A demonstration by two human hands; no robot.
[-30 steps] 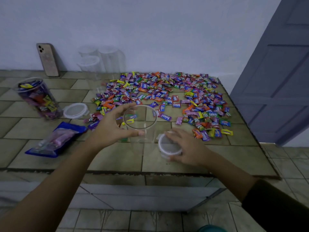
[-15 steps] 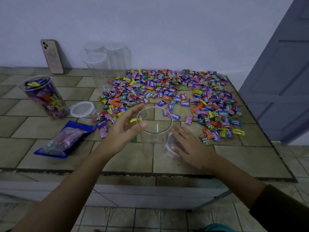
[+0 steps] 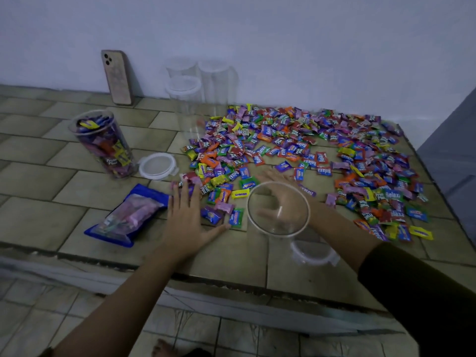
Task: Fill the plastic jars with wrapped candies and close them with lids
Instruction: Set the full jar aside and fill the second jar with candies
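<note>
I see my left grip (image 3: 185, 222) flat on the table (image 3: 231, 256), fingers apart beside the candies (image 3: 296, 145), and my right grip (image 3: 279, 177) likewise splayed behind the empty jar (image 3: 278, 234), near the front edge by its lid (image 3: 313, 253).

Relaxa wrapper (image 3: 392, 195) — yellow mentos wrapper (image 3: 240, 194)

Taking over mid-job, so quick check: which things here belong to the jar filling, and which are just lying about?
Job: open jar in front, loose lid beside it, candy pile, filled jar, second lid, spare jars at back.
Lying about: phone, blue bag, door.
</note>
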